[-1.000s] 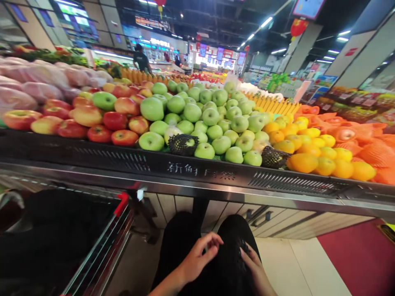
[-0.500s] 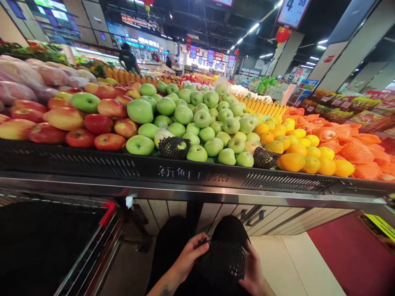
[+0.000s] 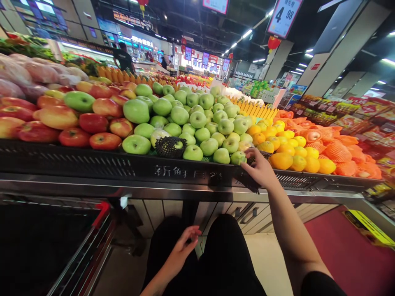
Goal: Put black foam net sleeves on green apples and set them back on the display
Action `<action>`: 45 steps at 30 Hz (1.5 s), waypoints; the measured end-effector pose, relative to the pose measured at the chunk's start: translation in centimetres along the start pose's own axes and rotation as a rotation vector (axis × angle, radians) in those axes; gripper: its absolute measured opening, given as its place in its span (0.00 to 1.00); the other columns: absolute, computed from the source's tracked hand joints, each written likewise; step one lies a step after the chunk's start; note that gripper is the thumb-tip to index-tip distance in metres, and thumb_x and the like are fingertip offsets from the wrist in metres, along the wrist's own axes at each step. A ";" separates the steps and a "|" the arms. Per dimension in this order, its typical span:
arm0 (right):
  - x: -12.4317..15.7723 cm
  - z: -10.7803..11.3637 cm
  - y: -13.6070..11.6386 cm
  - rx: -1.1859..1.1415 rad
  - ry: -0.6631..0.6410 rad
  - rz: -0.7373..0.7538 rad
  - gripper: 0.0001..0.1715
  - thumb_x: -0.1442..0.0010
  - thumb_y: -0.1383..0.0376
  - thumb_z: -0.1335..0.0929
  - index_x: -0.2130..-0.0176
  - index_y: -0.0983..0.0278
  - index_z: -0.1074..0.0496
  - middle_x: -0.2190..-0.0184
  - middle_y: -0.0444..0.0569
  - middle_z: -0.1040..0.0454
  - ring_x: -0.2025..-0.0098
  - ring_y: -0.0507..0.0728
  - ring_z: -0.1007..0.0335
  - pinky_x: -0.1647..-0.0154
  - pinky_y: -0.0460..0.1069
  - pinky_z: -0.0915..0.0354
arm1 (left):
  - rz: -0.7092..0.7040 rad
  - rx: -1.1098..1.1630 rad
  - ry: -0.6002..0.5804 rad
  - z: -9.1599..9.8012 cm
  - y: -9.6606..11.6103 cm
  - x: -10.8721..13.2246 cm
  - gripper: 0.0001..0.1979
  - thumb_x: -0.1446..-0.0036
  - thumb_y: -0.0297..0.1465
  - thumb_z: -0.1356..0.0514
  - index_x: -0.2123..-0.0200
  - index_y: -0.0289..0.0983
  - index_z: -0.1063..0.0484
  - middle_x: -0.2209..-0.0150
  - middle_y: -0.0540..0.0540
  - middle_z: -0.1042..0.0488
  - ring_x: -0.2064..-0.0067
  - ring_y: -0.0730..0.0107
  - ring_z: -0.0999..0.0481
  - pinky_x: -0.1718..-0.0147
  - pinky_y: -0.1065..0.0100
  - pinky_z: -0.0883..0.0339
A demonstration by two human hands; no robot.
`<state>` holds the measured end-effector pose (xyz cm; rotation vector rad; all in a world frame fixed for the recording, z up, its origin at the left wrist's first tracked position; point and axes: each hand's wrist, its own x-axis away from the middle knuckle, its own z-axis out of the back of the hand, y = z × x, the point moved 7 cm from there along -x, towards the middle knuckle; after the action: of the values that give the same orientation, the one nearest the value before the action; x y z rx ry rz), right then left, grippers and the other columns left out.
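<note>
My right hand (image 3: 258, 166) reaches to the front edge of the fruit display, its fingers closed on a black foam fruit net (image 3: 248, 181) that hangs over the rim. Right by its fingertips lies a green apple (image 3: 237, 158). Part of another dark net shows behind the hand. My left hand (image 3: 187, 243) hovers above my lap, palm turned inward, fingers loosely curled and apart, with nothing visible in it. Farther left, a second black foam net (image 3: 170, 147) sits around a fruit among the green apples (image 3: 202, 135).
Red apples (image 3: 74, 137) fill the left of the black display tray (image 3: 117, 164); oranges (image 3: 282, 160) and fruit in orange nets (image 3: 344, 151) lie right. A shopping cart (image 3: 103, 213) stands at my left. A person (image 3: 124, 58) stands in the background.
My right hand has gone from my lap up to the display's edge, taking the black foam net along. My left hand has let go of the net and stays low.
</note>
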<state>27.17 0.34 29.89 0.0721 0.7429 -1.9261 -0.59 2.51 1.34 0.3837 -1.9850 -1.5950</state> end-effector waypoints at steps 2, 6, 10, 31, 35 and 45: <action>-2.5 -1.1 0.7 0.315 -0.087 -0.123 0.29 0.42 0.55 0.32 0.45 0.65 0.38 0.48 0.60 0.31 0.52 0.65 0.28 0.51 0.56 0.33 | 0.007 0.030 0.024 0.3 -0.5 0.3 0.28 0.43 0.52 0.40 0.44 0.45 0.34 0.45 0.42 0.30 0.44 0.55 0.33 0.49 0.59 0.38; -5.1 -3.3 1.4 0.489 -0.196 -0.195 0.38 0.46 0.49 0.30 0.47 0.73 0.34 0.46 0.72 0.31 0.48 0.75 0.29 0.51 0.61 0.34 | 0.025 0.077 0.048 0.7 -1.5 0.7 0.29 0.44 0.52 0.39 0.43 0.45 0.35 0.44 0.41 0.30 0.44 0.55 0.32 0.51 0.60 0.37; -5.9 -3.7 1.9 0.532 -0.264 -0.161 0.36 0.49 0.48 0.28 0.51 0.72 0.29 0.51 0.67 0.24 0.49 0.72 0.27 0.53 0.57 0.33 | 0.001 0.080 0.068 1.1 -1.4 1.0 0.29 0.45 0.52 0.39 0.44 0.44 0.33 0.46 0.41 0.29 0.46 0.55 0.31 0.55 0.61 0.36; -3.0 -2.8 2.8 0.439 0.161 -0.104 0.40 0.46 0.48 0.30 0.43 0.71 0.34 0.49 0.63 0.24 0.47 0.69 0.27 0.49 0.57 0.33 | 0.025 0.197 0.087 1.4 -1.3 3.1 0.24 0.44 0.49 0.40 0.51 0.42 0.26 0.50 0.43 0.23 0.50 0.57 0.26 0.60 0.64 0.37; -1.0 -2.0 2.8 0.192 0.510 0.014 0.36 0.49 0.51 0.28 0.48 0.71 0.30 0.48 0.64 0.26 0.45 0.66 0.29 0.42 0.58 0.35 | 0.010 0.207 0.107 2.2 -1.1 3.2 0.24 0.45 0.51 0.40 0.51 0.42 0.26 0.52 0.42 0.23 0.52 0.58 0.27 0.61 0.64 0.38; 6.6 -0.6 4.5 -0.458 0.803 0.087 0.35 0.49 0.51 0.27 0.46 0.66 0.29 0.46 0.57 0.27 0.43 0.66 0.30 0.41 0.61 0.35 | 0.022 0.242 0.046 1.3 -0.5 3.0 0.20 0.41 0.46 0.40 0.51 0.43 0.24 0.51 0.44 0.24 0.51 0.59 0.28 0.60 0.65 0.38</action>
<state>27.70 -5.98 24.93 0.6045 1.6609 -1.5703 -3.80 1.82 1.36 0.4849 -2.1455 -1.3232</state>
